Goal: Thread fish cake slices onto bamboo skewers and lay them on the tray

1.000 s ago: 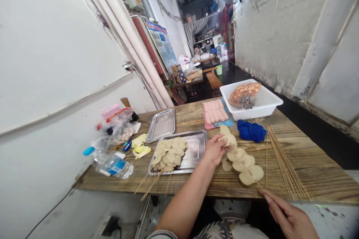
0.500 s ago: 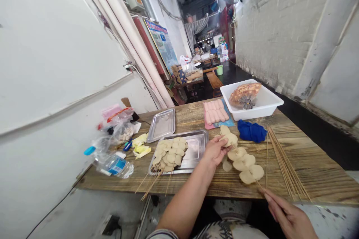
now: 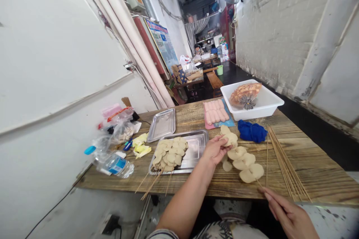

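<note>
My left hand [image 3: 214, 149] pinches a round beige food slice [image 3: 230, 139] at the far end of a skewer that carries several slices [image 3: 244, 161]. My right hand [image 3: 287, 214] is closed on the skewer's near end [image 3: 259, 184] at the table's front edge. A steel tray [image 3: 196, 148] left of my left hand holds finished skewers of beige slices [image 3: 169, 152], their sticks pointing toward me. Loose bamboo skewers [image 3: 283, 162] lie in a bundle to the right of the slices.
A white tub [image 3: 266, 104] with a netted bag stands at the back right, a blue cloth [image 3: 251, 132] before it, pink sausages [image 3: 215, 112] beside it. A second steel tray [image 3: 162, 124], a water bottle [image 3: 112, 162], bags and yellow wrappers [image 3: 140, 145] crowd the left wall side.
My left hand has slid slightly along the skewer with the slice; my right hand holds the skewer end in nearly the same place.
</note>
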Action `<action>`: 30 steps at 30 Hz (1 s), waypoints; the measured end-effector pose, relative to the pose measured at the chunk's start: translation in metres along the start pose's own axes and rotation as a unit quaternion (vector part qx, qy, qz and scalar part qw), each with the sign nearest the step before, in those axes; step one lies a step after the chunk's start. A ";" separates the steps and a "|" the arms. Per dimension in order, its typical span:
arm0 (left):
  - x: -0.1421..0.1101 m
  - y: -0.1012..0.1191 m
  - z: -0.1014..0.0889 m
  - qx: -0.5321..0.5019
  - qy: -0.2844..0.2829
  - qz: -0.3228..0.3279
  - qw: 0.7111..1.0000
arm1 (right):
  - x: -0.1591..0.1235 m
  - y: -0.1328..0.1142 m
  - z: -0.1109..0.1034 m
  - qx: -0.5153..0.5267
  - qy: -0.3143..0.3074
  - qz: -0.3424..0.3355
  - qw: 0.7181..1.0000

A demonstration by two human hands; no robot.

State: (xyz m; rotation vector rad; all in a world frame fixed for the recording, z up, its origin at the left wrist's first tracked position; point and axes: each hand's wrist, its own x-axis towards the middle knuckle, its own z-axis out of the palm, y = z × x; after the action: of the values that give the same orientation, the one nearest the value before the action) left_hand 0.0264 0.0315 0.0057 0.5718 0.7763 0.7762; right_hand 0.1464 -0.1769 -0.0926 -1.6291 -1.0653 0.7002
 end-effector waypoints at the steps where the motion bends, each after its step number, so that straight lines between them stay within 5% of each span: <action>1: 0.000 0.000 0.000 0.001 0.000 0.000 1.000 | 0.000 0.000 0.000 0.005 0.000 0.001 1.000; 30: -0.003 -0.001 0.003 0.023 -0.011 0.002 1.000 | 0.005 -0.009 -0.007 -0.010 0.008 -0.015 1.000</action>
State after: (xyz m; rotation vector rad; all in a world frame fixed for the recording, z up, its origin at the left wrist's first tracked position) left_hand 0.0279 0.0281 0.0075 0.6227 0.7743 0.7561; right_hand 0.1517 -0.1748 -0.0812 -1.6301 -1.0852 0.6580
